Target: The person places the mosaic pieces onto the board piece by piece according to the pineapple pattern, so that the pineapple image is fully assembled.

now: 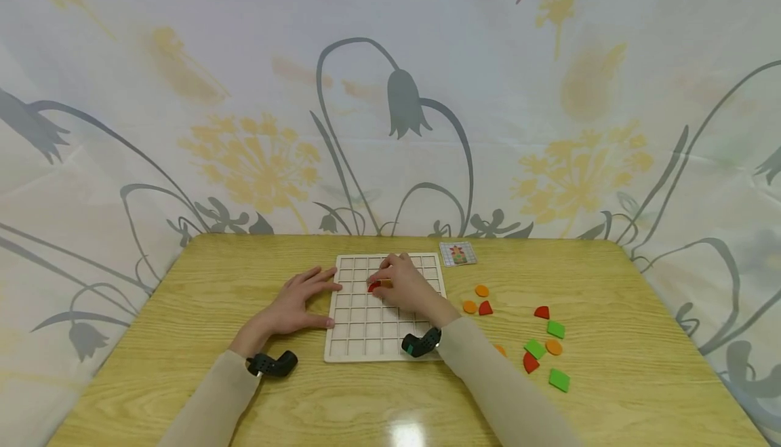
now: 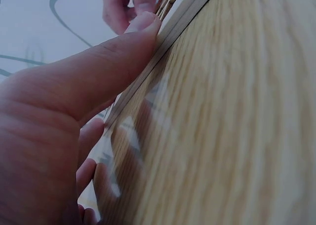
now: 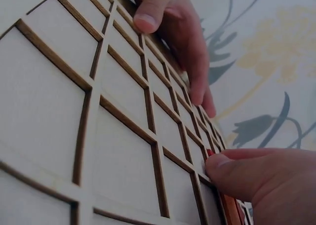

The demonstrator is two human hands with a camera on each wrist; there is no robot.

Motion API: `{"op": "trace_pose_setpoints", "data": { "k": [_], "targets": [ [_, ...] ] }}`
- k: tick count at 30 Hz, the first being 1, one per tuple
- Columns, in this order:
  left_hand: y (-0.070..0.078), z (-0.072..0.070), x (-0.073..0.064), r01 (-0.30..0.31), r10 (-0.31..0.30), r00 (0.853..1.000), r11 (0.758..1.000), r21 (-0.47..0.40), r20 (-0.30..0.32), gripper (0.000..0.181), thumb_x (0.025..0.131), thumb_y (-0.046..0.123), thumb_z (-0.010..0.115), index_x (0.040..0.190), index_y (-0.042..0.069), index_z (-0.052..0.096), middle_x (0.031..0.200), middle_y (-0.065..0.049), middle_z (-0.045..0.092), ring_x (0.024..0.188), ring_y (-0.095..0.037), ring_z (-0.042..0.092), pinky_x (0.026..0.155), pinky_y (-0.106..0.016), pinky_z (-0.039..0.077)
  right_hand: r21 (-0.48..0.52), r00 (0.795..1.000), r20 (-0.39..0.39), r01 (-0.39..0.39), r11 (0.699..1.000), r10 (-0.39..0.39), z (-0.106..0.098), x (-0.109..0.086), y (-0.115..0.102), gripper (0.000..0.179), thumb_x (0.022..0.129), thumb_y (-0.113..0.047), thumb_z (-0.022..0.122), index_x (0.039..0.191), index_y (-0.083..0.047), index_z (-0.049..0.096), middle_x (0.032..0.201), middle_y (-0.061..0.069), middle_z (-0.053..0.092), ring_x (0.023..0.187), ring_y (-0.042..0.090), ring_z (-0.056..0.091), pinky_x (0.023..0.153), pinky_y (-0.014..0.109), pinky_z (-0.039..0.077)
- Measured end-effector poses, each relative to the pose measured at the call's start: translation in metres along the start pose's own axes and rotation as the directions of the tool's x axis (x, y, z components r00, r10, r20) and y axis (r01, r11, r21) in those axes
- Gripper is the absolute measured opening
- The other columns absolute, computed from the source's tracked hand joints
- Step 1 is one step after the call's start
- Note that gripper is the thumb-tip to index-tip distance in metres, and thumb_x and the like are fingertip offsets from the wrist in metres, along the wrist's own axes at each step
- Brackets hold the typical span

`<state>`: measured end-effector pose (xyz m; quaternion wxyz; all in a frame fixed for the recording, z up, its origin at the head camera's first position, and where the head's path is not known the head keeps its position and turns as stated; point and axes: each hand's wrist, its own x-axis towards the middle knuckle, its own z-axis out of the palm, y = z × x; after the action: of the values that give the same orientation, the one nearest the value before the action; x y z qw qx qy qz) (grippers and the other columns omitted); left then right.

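A white wooden grid board with square cells lies on the table. My right hand is over its upper middle, pinching a small red quarter-round tile between thumb and fingers. In the right wrist view only a sliver of that red tile shows past the thumb tip, low over the cells. A bit of orange shows beside it under the hand in the head view. My left hand rests along the board's left edge, fingers spread, its thumb against the rim.
Right of the board lie loose tiles: orange rounds, red quarter-rounds and green diamond-like ones. A small card with a flower picture on a grid lies at the board's top right corner. A flower-printed cloth hangs behind the table.
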<state>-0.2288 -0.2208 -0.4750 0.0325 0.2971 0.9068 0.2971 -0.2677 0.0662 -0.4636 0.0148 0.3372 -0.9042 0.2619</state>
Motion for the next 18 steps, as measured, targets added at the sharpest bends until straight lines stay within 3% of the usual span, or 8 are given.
{"op": "trace_pose_setpoints", "data": {
  "k": [3,8,12,14,18],
  "targets": [
    [0.0005,0.0003,-0.0001,-0.004,0.004,1.0,1.0,-0.002,-0.002,0.066,0.083,0.044,0.079,0.14,0.017,0.06,0.16,-0.007,0.032,0.149,-0.039,0.016,0.113,-0.066,0.009,-0.044,1.0,0.022,0.006,0.999,-0.005,-0.0004,0.0024,-0.0059,0.014,0.092,-0.021,0.074,0.105,-0.019,0.078,0.109,0.002,0.056,0.096,0.022,0.041,0.077,0.034,0.04],
    [0.0019,0.0,0.0,-0.004,0.004,1.0,1.0,-0.012,-0.003,0.066,0.083,0.044,0.08,0.139,0.017,0.06,0.16,-0.007,0.033,0.149,-0.038,0.016,0.113,-0.065,0.009,0.019,1.0,0.004,-0.01,1.0,0.01,-0.0014,0.0068,-0.009,0.004,0.092,-0.015,0.074,0.092,-0.019,0.072,0.099,-0.003,0.057,0.094,0.019,0.047,0.087,0.038,0.045],
    [0.0022,-0.0004,-0.0003,-0.003,0.003,1.0,1.0,-0.008,-0.001,0.066,0.083,0.044,0.08,0.14,0.017,0.06,0.16,-0.008,0.032,0.149,-0.038,0.016,0.113,-0.066,0.01,0.083,1.0,-0.027,-0.009,0.997,0.011,-0.0009,0.0092,-0.0086,0.007,0.095,-0.012,0.07,0.101,-0.014,0.073,0.09,-0.005,0.058,0.082,0.013,0.054,0.081,0.034,0.049],
    [0.002,-0.0007,-0.0005,-0.001,0.001,1.0,1.0,-0.008,-0.002,0.066,0.083,0.043,0.08,0.139,0.017,0.06,0.16,-0.007,0.032,0.149,-0.038,0.016,0.113,-0.066,0.01,0.102,0.999,-0.049,-0.009,0.995,0.014,-0.001,0.0091,-0.009,0.013,0.096,-0.011,0.067,0.108,-0.011,0.074,0.091,-0.003,0.059,0.079,0.013,0.054,0.071,0.031,0.049],
    [0.0021,-0.0009,-0.0008,-0.002,0.002,1.0,1.0,-0.009,-0.004,0.066,0.082,0.043,0.08,0.139,0.016,0.06,0.16,-0.007,0.033,0.149,-0.038,0.017,0.113,-0.066,0.009,0.117,0.996,-0.084,-0.031,0.993,0.041,-0.0006,0.0086,-0.0095,0.011,0.096,-0.011,0.067,0.105,-0.012,0.074,0.094,-0.001,0.062,0.082,0.014,0.056,0.073,0.031,0.049]
  ]
}}
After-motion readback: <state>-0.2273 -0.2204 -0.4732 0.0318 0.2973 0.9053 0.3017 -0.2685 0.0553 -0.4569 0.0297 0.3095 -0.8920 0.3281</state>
